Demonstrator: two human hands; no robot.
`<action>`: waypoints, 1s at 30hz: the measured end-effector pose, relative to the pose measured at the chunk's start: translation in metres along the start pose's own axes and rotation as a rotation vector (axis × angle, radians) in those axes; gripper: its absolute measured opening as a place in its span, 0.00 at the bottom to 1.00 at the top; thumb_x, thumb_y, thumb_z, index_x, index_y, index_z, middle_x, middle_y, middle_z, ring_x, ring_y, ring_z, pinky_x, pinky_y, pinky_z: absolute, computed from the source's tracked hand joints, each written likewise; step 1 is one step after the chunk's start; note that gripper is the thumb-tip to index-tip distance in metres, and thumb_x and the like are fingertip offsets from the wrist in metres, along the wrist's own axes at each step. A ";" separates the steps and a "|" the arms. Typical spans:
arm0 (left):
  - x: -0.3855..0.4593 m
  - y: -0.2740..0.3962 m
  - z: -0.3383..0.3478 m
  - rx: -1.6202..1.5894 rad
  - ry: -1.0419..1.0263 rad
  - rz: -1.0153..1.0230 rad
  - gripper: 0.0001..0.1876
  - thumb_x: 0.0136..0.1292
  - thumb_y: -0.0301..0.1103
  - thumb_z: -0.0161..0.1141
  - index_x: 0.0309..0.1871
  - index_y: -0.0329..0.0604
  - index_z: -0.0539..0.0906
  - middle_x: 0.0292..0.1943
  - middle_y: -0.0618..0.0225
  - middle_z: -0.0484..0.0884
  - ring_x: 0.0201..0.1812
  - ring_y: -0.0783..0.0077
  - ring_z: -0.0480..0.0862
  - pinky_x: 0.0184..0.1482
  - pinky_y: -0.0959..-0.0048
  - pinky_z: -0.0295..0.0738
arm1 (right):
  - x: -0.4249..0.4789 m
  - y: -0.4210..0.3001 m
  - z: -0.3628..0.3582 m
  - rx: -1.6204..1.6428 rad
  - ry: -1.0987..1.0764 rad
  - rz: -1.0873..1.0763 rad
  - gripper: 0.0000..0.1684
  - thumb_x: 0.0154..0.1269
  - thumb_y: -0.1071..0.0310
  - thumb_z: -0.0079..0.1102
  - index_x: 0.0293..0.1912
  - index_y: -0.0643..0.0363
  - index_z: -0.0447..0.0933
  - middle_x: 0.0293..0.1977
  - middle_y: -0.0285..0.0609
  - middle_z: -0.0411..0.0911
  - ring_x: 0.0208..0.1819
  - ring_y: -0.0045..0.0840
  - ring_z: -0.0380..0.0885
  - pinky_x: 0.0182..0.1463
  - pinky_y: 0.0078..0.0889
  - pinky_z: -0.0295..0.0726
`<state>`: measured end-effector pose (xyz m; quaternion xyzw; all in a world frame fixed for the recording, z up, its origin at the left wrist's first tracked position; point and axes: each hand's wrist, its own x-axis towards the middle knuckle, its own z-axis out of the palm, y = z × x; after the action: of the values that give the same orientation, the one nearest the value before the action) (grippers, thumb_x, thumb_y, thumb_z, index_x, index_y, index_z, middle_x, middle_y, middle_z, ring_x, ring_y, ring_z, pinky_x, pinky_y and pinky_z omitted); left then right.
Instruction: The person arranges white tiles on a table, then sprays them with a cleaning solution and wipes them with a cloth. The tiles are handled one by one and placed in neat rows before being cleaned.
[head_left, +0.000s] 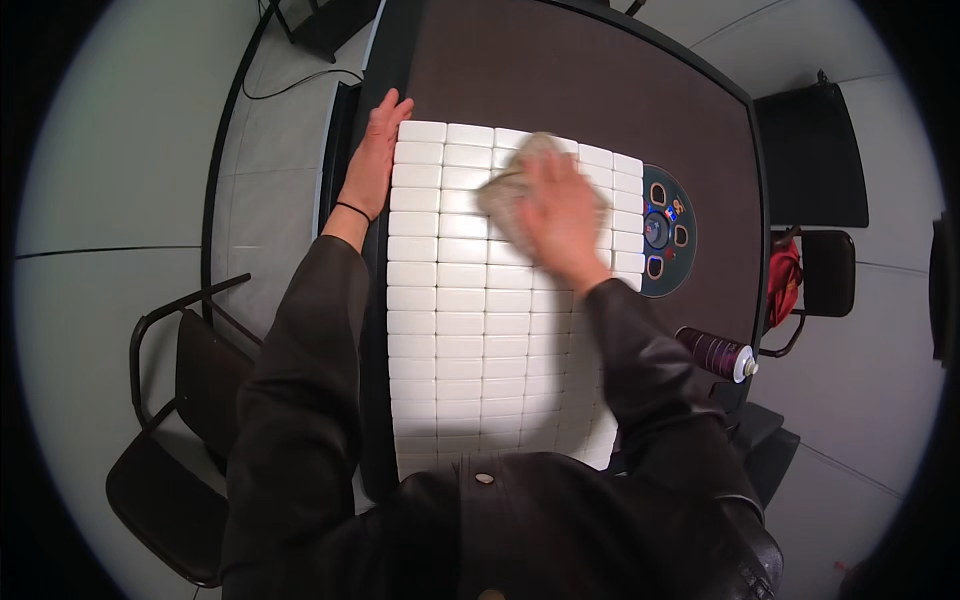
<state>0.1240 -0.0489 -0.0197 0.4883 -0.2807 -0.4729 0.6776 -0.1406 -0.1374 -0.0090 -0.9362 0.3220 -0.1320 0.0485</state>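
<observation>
White mahjong tiles (459, 298) lie edge to edge in a large rectangular block on the brown-topped mahjong table (570, 67). Their upward faces are plain white. My right hand (562, 206) presses a grey-beige cloth (510, 196) flat against the far part of the block; hand and cloth are slightly blurred. Along the block's far left edge, my left hand (375, 161) rests on the table's dark rim, its fingers against the corner tiles and nothing in its grip. The near end of the block is partly hidden by my jacket and right sleeve.
Right of the tiles is the table's round control panel (679, 262), partly covered by them. A spray can (718, 355) lies on its side near the right rim. Chairs stand left (202, 375) and right (826, 274), the right one with a red cloth item (784, 277).
</observation>
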 end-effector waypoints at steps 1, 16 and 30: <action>0.000 0.001 0.002 -0.037 0.009 -0.013 0.43 0.75 0.66 0.29 0.80 0.41 0.45 0.78 0.52 0.55 0.79 0.60 0.53 0.78 0.65 0.48 | 0.008 -0.041 0.000 0.024 -0.022 -0.038 0.38 0.66 0.54 0.59 0.72 0.57 0.63 0.71 0.58 0.62 0.73 0.57 0.57 0.74 0.57 0.55; 0.004 0.008 -0.004 -0.057 -0.025 -0.052 0.43 0.76 0.67 0.27 0.80 0.40 0.45 0.78 0.52 0.56 0.78 0.60 0.56 0.77 0.65 0.51 | -0.056 -0.009 -0.026 0.775 0.315 0.471 0.15 0.67 0.61 0.58 0.48 0.61 0.75 0.42 0.48 0.78 0.48 0.43 0.77 0.50 0.44 0.76; 0.001 0.007 -0.013 -0.144 -0.058 -0.088 0.51 0.69 0.76 0.28 0.81 0.42 0.45 0.79 0.56 0.54 0.77 0.60 0.58 0.77 0.65 0.50 | 0.081 -0.107 0.036 0.095 0.050 -0.058 0.38 0.70 0.43 0.49 0.55 0.75 0.75 0.68 0.66 0.62 0.75 0.54 0.52 0.76 0.53 0.51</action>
<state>0.1377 -0.0446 -0.0181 0.4363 -0.2438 -0.5350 0.6811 -0.0063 -0.1028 -0.0070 -0.9382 0.2893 -0.1717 0.0811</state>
